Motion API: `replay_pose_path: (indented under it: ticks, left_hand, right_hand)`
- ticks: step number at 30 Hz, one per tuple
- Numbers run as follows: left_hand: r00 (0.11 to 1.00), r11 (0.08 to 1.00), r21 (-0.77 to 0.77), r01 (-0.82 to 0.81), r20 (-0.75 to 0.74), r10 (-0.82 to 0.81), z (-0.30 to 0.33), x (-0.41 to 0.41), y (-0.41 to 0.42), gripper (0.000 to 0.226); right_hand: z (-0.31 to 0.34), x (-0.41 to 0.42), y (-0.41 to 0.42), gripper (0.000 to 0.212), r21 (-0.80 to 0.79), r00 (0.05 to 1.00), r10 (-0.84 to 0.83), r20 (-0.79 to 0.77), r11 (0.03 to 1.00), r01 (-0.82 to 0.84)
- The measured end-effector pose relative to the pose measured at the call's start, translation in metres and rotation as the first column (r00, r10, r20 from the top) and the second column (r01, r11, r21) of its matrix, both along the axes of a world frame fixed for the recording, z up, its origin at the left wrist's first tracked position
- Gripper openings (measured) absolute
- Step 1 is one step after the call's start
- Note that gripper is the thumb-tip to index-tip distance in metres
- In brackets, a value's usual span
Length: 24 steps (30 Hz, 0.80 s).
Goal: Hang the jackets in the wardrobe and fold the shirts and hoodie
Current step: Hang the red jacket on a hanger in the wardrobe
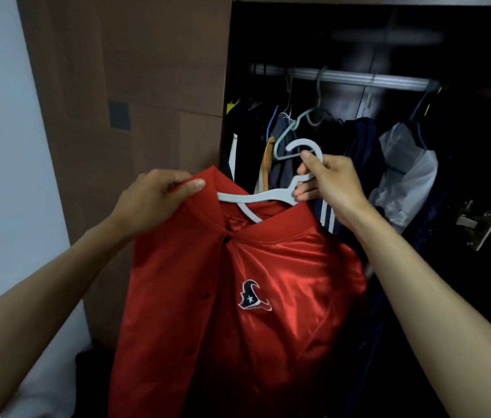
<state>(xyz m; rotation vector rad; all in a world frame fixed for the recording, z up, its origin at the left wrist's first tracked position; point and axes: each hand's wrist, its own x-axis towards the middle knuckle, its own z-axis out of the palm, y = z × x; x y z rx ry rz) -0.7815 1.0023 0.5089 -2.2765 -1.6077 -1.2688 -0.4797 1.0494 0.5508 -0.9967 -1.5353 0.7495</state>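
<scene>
Two bare hands hold a red jacket [268, 297] before an open wardrobe [419, 40]; left hand [153, 200] pinches its collar, right hand [325, 179] grips the neck of a white hanger [265, 197] tucked inside the collar.

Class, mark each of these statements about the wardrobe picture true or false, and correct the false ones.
1. The right hand grips the white hanger at its neck. True.
2. The red jacket already hangs on the rail. False: both hands hold it below the rail.
3. The left hand pinches the jacket's collar. True.
4. The wardrobe holds no other clothes. False: several garments hang on the rail.
</scene>
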Motion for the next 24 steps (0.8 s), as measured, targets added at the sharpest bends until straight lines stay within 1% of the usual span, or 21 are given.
replay_pose_path:
  ticks: [3,5,8,10,12,14,17,19,21,24]
  left_hand:
    - [0.992,0.992,0.011,-0.125,0.037,0.124,-0.003,-0.021,-0.003,0.043]
    - [0.988,0.989,0.0,-0.15,0.028,0.15,-0.006,-0.02,-0.006,0.043]
    - [0.997,0.995,-0.058,-0.079,-0.026,0.078,-0.004,-0.005,-0.01,0.02]
    - [0.997,0.989,-0.143,-0.037,-0.076,0.026,0.0,0.005,-0.011,0.018]
    - [0.996,0.978,-0.207,0.007,-0.083,-0.025,0.0,0.013,-0.008,0.014]
    - [0.998,0.981,-0.192,-0.006,-0.06,-0.006,-0.002,0.018,-0.005,0.008]
    - [1.0,0.984,-0.179,-0.014,-0.002,0.014,-0.001,0.027,-0.001,0.011]
    - [0.998,0.99,-0.144,-0.008,0.061,0.017,0.0,0.036,-0.001,0.01]
    - [0.99,0.996,-0.084,0.003,0.14,0.009,0.001,0.047,-0.002,0.01]
    - [0.977,0.999,-0.029,0.034,0.21,-0.027,0.002,0.063,-0.003,0.01]
  right_hand:
    - [0.0,0.008,-0.002,0.034,-0.074,1.0,0.012,-0.007,0.997,-0.012]
    - [0.001,0.008,-0.003,0.033,-0.092,0.999,0.036,0.005,0.995,-0.035]
    - [0.003,0.0,-0.005,0.034,-0.076,0.997,0.073,0.03,0.995,-0.07]
    - [0.005,-0.01,-0.006,0.035,-0.049,0.993,0.108,0.047,0.993,-0.105]
    - [0.006,-0.018,-0.009,0.035,-0.028,0.989,0.131,0.073,0.991,-0.129]
    - [0.007,-0.024,-0.01,0.036,-0.005,0.986,0.139,0.096,0.99,-0.139]
    - [0.01,-0.028,-0.013,0.035,0.031,0.978,0.144,0.15,0.988,-0.15]
    - [0.012,-0.031,-0.013,0.036,0.044,0.973,0.151,0.177,0.986,-0.161]
    - [0.013,-0.035,-0.013,0.037,0.037,0.968,0.158,0.197,0.985,-0.169]
    - [0.009,-0.045,-0.015,0.037,0.001,0.961,0.169,0.22,0.985,-0.174]
